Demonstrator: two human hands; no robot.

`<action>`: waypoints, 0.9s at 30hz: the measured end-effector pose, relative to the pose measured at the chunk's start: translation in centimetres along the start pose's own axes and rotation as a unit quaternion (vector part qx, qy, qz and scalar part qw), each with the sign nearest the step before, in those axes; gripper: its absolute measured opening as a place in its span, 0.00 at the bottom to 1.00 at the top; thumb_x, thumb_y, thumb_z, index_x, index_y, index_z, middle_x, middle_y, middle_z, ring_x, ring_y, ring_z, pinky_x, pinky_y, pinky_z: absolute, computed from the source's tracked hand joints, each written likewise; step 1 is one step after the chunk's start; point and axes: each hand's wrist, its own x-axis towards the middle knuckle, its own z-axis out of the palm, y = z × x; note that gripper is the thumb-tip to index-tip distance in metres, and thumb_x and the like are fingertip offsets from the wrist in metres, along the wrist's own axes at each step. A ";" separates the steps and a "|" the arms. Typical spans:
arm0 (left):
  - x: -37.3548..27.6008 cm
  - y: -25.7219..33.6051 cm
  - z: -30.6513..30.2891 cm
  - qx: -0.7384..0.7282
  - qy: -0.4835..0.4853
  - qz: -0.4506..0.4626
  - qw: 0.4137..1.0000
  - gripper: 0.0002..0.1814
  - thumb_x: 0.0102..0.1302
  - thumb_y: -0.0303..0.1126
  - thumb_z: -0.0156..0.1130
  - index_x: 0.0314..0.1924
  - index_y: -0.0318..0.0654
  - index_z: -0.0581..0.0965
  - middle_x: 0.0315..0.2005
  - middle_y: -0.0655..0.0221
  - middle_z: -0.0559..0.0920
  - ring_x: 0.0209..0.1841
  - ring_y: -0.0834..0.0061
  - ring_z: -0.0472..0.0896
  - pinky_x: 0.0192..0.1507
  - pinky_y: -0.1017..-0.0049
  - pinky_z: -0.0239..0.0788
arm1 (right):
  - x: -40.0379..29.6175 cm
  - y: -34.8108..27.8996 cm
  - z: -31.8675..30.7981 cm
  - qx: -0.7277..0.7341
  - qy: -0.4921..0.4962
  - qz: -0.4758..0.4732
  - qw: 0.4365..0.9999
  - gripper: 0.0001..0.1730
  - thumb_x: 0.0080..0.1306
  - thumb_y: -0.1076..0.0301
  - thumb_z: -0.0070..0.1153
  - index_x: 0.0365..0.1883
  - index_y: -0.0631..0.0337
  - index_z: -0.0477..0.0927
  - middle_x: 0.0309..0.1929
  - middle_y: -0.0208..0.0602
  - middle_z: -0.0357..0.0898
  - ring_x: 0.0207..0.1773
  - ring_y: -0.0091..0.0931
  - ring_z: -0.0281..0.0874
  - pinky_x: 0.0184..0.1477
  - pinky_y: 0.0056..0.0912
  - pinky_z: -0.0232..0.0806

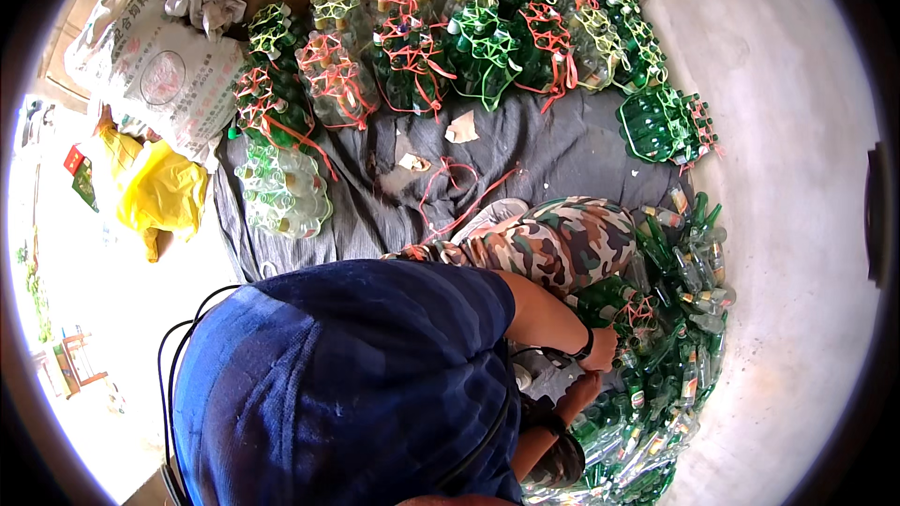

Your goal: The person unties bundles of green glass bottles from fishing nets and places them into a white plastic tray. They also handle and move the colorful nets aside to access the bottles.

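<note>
At the lower right, my left hand, with a dark band at the wrist, is curled beside a bundle of green glass bottles laced with red plastic twine. My right hand lies just below it, close to the left, also with a dark wristband. The fingers of both are small and partly hidden, so whether they grip twine or a bottle cannot be told. Loose green and clear bottles lie heaped to the right of and below the hands. A leg in camouflage trousers is bent above the bundle.
Bottle bundles tied with red, yellow and green twine line the cardboard-like back wall. A dark cloth covers the floor, with loose red twine on it. A white woven sack and yellow plastic bag lie left; a pale wall bounds the right.
</note>
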 end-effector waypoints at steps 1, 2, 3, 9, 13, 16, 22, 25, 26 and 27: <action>0.0 0.0 0.1 -0.003 0.001 -0.001 1.000 0.10 0.72 0.42 0.55 0.41 0.54 0.84 0.33 0.70 0.87 0.40 0.63 0.86 0.35 0.57 0.70 | 0.0 0.0 0.4 -0.020 0.019 -0.058 0.998 0.19 0.71 0.61 0.43 0.42 0.68 0.81 0.29 0.46 0.74 0.31 0.36 0.69 0.33 0.43 0.62; 0.0 0.0 0.1 -0.006 0.002 -0.001 1.000 0.11 0.72 0.42 0.55 0.41 0.54 0.84 0.34 0.70 0.87 0.41 0.63 0.86 0.35 0.57 0.70 | 0.0 0.1 0.5 -0.040 0.038 -0.115 0.992 0.21 0.71 0.61 0.42 0.42 0.70 0.81 0.31 0.51 0.77 0.32 0.40 0.69 0.35 0.45 0.63; 0.1 -0.1 0.2 -0.012 -0.009 -0.006 1.000 0.11 0.72 0.44 0.56 0.43 0.54 0.84 0.36 0.69 0.88 0.43 0.63 0.86 0.39 0.56 0.72 | 0.2 0.1 0.5 -0.052 0.020 -0.111 0.992 0.21 0.72 0.61 0.42 0.44 0.71 0.80 0.36 0.55 0.78 0.37 0.45 0.71 0.39 0.48 0.64; 0.1 0.3 0.8 -0.030 0.021 -0.016 0.999 0.08 0.66 0.44 0.60 0.37 0.56 0.85 0.32 0.68 0.88 0.41 0.64 0.87 0.40 0.57 0.69 | 0.9 1.7 -0.9 -0.135 -0.034 -0.144 0.980 0.21 0.72 0.64 0.41 0.46 0.72 0.81 0.44 0.62 0.82 0.46 0.54 0.77 0.47 0.51 0.68; -0.4 -0.3 1.3 -0.044 0.098 -0.045 0.993 0.06 0.62 0.44 0.62 0.32 0.58 0.83 0.29 0.72 0.87 0.40 0.64 0.87 0.40 0.57 0.68 | 1.3 1.0 -0.8 -0.155 -0.048 -0.155 0.975 0.20 0.73 0.63 0.40 0.41 0.69 0.81 0.38 0.54 0.83 0.41 0.49 0.79 0.45 0.51 0.67; -0.2 0.1 1.1 -0.038 0.073 -0.026 0.996 0.09 0.67 0.42 0.56 0.36 0.60 0.85 0.34 0.68 0.88 0.43 0.63 0.87 0.43 0.56 0.71 | 1.2 3.2 -0.8 -0.180 -0.046 -0.140 0.973 0.19 0.75 0.60 0.41 0.45 0.66 0.80 0.38 0.54 0.83 0.42 0.50 0.80 0.43 0.52 0.68; 0.0 -0.3 -0.9 -0.104 0.020 -0.028 0.994 0.09 0.64 0.46 0.63 0.40 0.56 0.84 0.36 0.66 0.86 0.44 0.58 0.85 0.41 0.55 0.71 | 1.8 5.9 1.0 -0.005 0.001 -0.015 1.000 0.14 0.68 0.65 0.47 0.38 0.64 0.82 0.40 0.57 0.82 0.44 0.55 0.78 0.44 0.54 0.70; 0.1 0.2 -0.2 -0.101 0.069 -0.011 0.992 0.09 0.63 0.46 0.65 0.40 0.55 0.83 0.33 0.67 0.85 0.40 0.58 0.85 0.38 0.54 0.71 | 1.9 8.3 1.4 -0.080 0.031 -0.115 0.990 0.15 0.69 0.61 0.49 0.37 0.63 0.83 0.24 0.42 0.78 0.25 0.34 0.77 0.27 0.42 0.65; 0.3 0.0 -0.1 -0.108 0.062 -0.003 0.992 0.09 0.63 0.43 0.64 0.41 0.55 0.83 0.33 0.65 0.84 0.38 0.57 0.85 0.37 0.53 0.70 | 1.8 8.3 1.2 -0.107 0.031 -0.147 0.983 0.16 0.69 0.60 0.49 0.38 0.63 0.83 0.21 0.39 0.77 0.22 0.30 0.77 0.24 0.40 0.64; 0.1 -1.0 0.3 -0.120 0.037 -0.023 0.992 0.10 0.62 0.39 0.62 0.43 0.55 0.84 0.34 0.63 0.84 0.39 0.55 0.85 0.37 0.51 0.71 | 1.3 5.8 1.4 -0.065 -0.002 -0.112 0.992 0.16 0.69 0.59 0.51 0.38 0.63 0.83 0.22 0.39 0.78 0.23 0.30 0.79 0.25 0.40 0.66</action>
